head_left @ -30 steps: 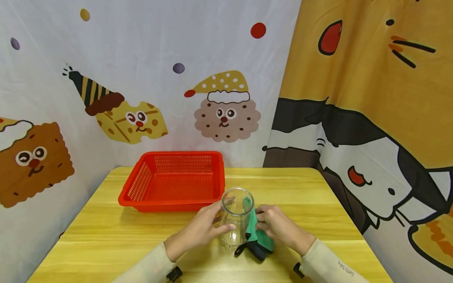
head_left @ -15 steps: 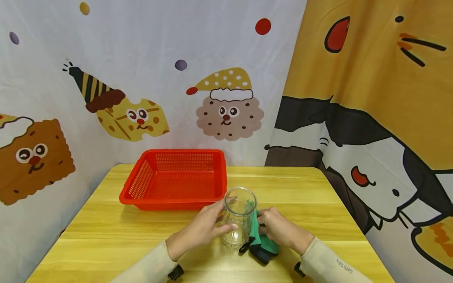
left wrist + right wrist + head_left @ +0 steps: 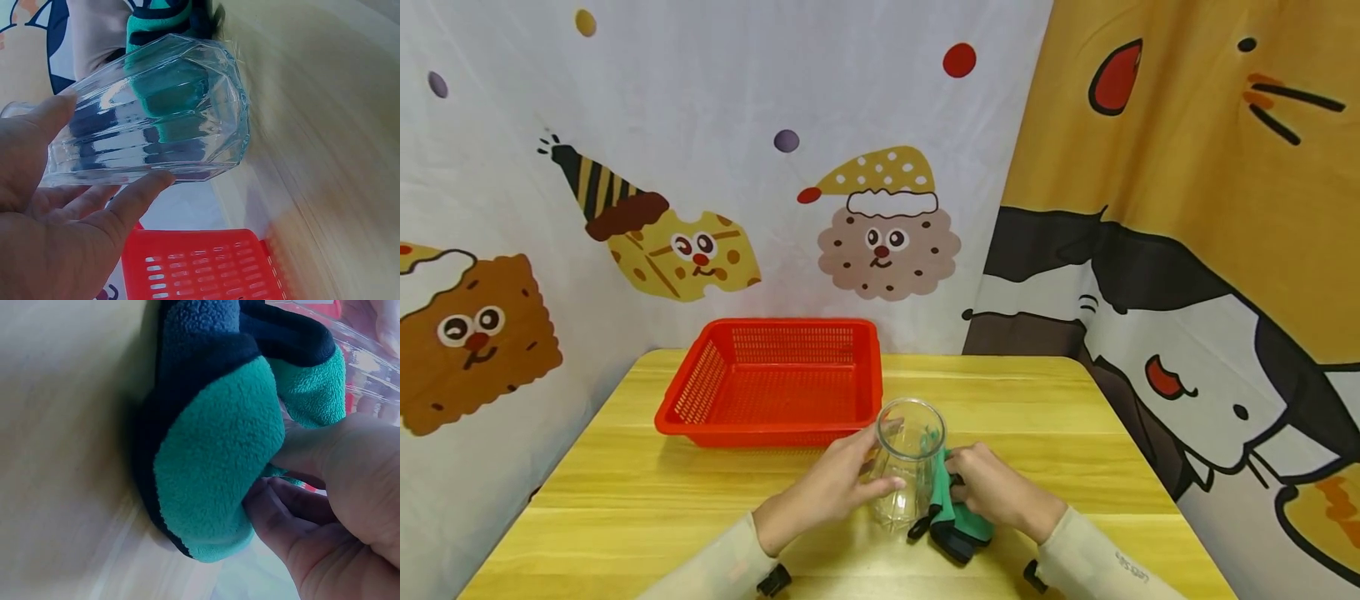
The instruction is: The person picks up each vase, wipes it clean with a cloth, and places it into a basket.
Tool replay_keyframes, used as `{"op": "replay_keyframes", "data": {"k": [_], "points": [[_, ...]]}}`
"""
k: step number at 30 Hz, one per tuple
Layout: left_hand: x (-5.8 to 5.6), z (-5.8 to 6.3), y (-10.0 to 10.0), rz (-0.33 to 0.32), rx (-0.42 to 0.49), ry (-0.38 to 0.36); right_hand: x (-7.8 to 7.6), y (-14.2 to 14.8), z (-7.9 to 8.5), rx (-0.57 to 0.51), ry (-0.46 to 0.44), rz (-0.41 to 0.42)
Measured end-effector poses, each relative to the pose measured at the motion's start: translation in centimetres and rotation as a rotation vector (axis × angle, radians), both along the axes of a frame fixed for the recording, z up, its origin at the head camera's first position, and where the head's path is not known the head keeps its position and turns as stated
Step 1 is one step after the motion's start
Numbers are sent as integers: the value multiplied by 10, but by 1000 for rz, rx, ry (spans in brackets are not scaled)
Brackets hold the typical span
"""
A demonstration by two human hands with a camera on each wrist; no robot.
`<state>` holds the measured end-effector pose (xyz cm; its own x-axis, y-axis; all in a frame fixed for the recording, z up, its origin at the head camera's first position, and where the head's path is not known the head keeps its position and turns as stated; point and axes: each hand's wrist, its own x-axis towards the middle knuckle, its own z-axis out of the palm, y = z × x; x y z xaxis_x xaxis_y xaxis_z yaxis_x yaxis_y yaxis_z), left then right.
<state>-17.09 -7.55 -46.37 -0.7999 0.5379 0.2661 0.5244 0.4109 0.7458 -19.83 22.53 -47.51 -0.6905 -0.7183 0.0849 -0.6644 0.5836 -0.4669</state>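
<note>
A clear glass vase [image 3: 901, 487] with a round rim and faceted sides stands upright on the table. My left hand [image 3: 831, 483] holds it from the left, thumb on the near side and fingers on the far side. In the left wrist view, the vase [image 3: 156, 119] shows its thick faceted base. Right beside it, a green fleecy cloth [image 3: 973, 521] with dark edging and a dark underside lies bunched, a small dark loop at its near end. My right hand [image 3: 1000, 492] pinches a fold of this cloth [image 3: 219, 437] between thumb and fingers. Part of the cloth shows through the glass.
A red plastic basket [image 3: 767, 436] with perforated walls stands behind and left of the vase, close to my left fingers. The wood-patterned table [image 3: 662, 517] extends to a printed cloth backdrop [image 3: 715, 100] along its back and sides.
The cloth and my right hand have shifted slightly right of the vase since the first frame. My left hand keeps its hold on the vase. The head view has turned a little.
</note>
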Motion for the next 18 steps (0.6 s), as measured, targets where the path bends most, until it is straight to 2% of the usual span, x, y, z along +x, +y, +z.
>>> {"op": "replay_keyframes", "data": {"k": [10, 18], "points": [[0, -2, 0, 3, -14, 27, 0, 2, -7, -111, -54, -24], [-1, -2, 0, -12, -6, 49, 1, 2, -12, -163, -37, -20]]}}
